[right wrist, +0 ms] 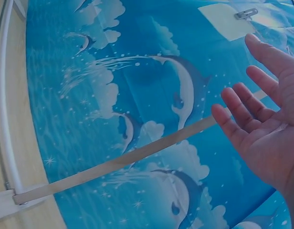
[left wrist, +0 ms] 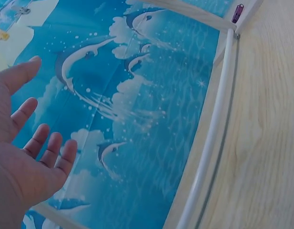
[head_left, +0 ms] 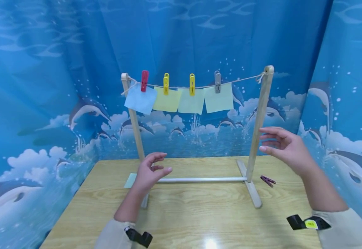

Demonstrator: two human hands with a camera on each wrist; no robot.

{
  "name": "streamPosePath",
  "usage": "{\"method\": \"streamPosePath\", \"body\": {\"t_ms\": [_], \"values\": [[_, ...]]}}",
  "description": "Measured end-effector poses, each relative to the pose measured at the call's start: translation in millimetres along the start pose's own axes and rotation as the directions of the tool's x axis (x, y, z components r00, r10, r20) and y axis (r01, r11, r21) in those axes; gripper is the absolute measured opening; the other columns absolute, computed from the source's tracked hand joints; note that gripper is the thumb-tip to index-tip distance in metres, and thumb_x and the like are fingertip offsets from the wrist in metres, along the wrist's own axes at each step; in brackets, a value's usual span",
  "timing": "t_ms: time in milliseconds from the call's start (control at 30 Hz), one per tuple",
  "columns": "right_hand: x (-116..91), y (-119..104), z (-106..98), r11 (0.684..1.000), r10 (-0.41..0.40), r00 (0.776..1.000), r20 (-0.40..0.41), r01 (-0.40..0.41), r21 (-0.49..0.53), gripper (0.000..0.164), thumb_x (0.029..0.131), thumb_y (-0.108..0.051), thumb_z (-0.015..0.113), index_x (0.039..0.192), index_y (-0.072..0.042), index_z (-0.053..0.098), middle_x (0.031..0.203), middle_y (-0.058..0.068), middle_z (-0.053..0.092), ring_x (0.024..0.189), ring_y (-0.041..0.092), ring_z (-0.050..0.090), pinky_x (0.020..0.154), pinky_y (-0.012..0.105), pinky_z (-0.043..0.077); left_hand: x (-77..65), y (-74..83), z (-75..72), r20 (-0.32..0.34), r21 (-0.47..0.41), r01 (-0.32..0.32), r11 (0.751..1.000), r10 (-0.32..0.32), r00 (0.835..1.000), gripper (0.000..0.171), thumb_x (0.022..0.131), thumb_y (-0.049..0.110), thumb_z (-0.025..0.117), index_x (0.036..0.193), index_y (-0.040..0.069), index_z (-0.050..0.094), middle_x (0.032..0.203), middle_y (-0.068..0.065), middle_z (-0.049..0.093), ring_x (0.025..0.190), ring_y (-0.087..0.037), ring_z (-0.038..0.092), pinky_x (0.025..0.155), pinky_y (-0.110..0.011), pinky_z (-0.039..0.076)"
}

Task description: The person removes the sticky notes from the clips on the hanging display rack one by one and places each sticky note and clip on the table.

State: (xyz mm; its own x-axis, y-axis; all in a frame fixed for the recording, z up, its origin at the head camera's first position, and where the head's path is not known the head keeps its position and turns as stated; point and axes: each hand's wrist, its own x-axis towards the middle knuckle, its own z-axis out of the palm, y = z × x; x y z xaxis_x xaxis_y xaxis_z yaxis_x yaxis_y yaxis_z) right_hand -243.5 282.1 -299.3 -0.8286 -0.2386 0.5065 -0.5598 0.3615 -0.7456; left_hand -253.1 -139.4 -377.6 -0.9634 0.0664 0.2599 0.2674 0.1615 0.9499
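A wooden stand with a string (head_left: 243,80) across its top carries several paper squares, each under a clothespin. From left to right hang a light blue paper (head_left: 141,101) with a red clothespin (head_left: 145,81), a yellow paper (head_left: 166,103) and a pale green paper (head_left: 191,104) with yellow clothespins, and another pale green paper (head_left: 219,102) with a grey clothespin (head_left: 217,83). My left hand (head_left: 148,174) hovers before the left post, fingers loosely bent, holding nothing. Beside the right post (head_left: 259,121), my right hand (head_left: 288,148) is raised, its palm bare in the right wrist view.
A dark purple clothespin (head_left: 268,181) lies on the wooden table (head_left: 193,214), right of the stand's foot (head_left: 253,193). Behind my left hand lies a pale green paper (head_left: 130,180). A white rod (head_left: 199,180) joins the posts low down. Dolphin-printed curtains (head_left: 181,41) enclose the back and sides.
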Motion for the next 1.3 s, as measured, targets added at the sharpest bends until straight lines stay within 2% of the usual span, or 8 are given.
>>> {"method": "streamPosePath", "body": {"t_ms": [200, 400, 567, 733, 967, 1133, 1300], "values": [[10.5, -15.0, -1.6, 0.997, -0.033, 0.999, 0.017, 0.034, -0.07, 0.053, 0.089, 0.002, 0.069, 0.138, -0.001, 0.05, 0.133, 0.006, 0.05, 0.113, 0.013, 0.056, 0.086, 0.013, 0.05, 5.6, 8.6, 9.4, 0.05, 0.04, -0.02, 0.999, 0.018, 0.999, 0.065, 0.076, 0.024, 0.085, 0.133, 0.014, 0.056, 0.137, -0.003, 0.046, 0.128, -0.028, 0.044, 0.103, -0.045, 0.045], [20.9, -28.0, -2.8, 0.995, -0.064, 0.998, 0.025, 0.066, -0.08, 0.052, 0.088, 0.004, 0.069, 0.137, -0.005, 0.052, 0.132, 0.005, 0.051, 0.115, 0.016, 0.055, 0.087, 0.013, 0.049, 12.0, 18.4, 18.9, 0.078, 0.051, -0.039, 0.998, 0.035, 0.996, 0.062, 0.079, 0.024, 0.083, 0.134, 0.018, 0.055, 0.136, -0.001, 0.048, 0.124, -0.021, 0.047, 0.102, -0.046, 0.045], [28.0, -37.1, -3.2, 0.99, -0.111, 0.993, 0.031, 0.114, -0.081, 0.054, 0.087, 0.006, 0.069, 0.137, -0.007, 0.054, 0.13, -0.003, 0.055, 0.115, 0.016, 0.055, 0.086, 0.013, 0.05, 17.4, 26.7, 25.9, 0.091, 0.06, -0.063, 0.996, 0.057, 0.994, 0.062, 0.079, 0.031, 0.083, 0.134, 0.02, 0.056, 0.135, 0.001, 0.049, 0.123, -0.02, 0.046, 0.102, -0.045, 0.045], [35.6, -46.1, -3.7, 0.985, -0.145, 0.989, 0.022, 0.146, -0.089, 0.053, 0.086, 0.007, 0.07, 0.135, -0.007, 0.056, 0.128, -0.005, 0.058, 0.113, 0.014, 0.054, 0.083, 0.013, 0.05, 24.0, 34.9, 33.4, 0.107, 0.034, -0.054, 0.998, 0.05, 0.993, 0.062, 0.079, 0.028, 0.083, 0.134, 0.021, 0.056, 0.134, 0.002, 0.049, 0.123, -0.019, 0.046, 0.103, -0.043, 0.045], [49.2, -62.4, -3.5, 0.985, -0.153, 0.988, -0.013, 0.151, -0.089, 0.049, 0.087, 0.003, 0.07, 0.134, -0.003, 0.057, 0.122, -0.002, 0.061, 0.102, 0.016, 0.059, 0.08, 0.013, 0.052, 33.5, 45.1, 45.5, 0.14, -0.042, -0.081, 0.996, 0.086, 0.986, 0.061, 0.08, 0.026, 0.082, 0.134, 0.017, 0.055, 0.137, 0.001, 0.05, 0.126, -0.022, 0.047, 0.104, -0.05, 0.042], [59.1, -77.3, -1.4, 0.983, -0.156, 0.988, -0.018, 0.153, -0.1, 0.046, 0.088, 0.0, 0.07, 0.132, -0.004, 0.058, 0.119, -0.001, 0.062, 0.097, 0.019, 0.059, 0.079, 0.013, 0.052, 41.1, 52.6, 55.2, 0.15, -0.063, -0.08, 0.995, 0.089, 0.985, 0.059, 0.081, 0.027, 0.082, 0.133, 0.018, 0.056, 0.135, 0.002, 0.051, 0.122, -0.02, 0.049, 0.103, -0.046, 0.044], [70.5, -90.2, 0.2, 0.988, -0.127, 0.992, 0.003, 0.127, -0.09, 0.047, 0.089, -0.004, 0.07, 0.134, -0.009, 0.057, 0.12, 0.004, 0.06, 0.1, 0.016, 0.061, 0.081, 0.013, 0.052, 49.2, 58.0, 62.2, 0.132, -0.075, -0.042, 0.996, 0.051, 0.99, 0.056, 0.08, 0.031, 0.082, 0.13, 0.023, 0.058, 0.132, 0.005, 0.053, 0.119, -0.017, 0.051, 0.1, -0.039, 0.048]]}}
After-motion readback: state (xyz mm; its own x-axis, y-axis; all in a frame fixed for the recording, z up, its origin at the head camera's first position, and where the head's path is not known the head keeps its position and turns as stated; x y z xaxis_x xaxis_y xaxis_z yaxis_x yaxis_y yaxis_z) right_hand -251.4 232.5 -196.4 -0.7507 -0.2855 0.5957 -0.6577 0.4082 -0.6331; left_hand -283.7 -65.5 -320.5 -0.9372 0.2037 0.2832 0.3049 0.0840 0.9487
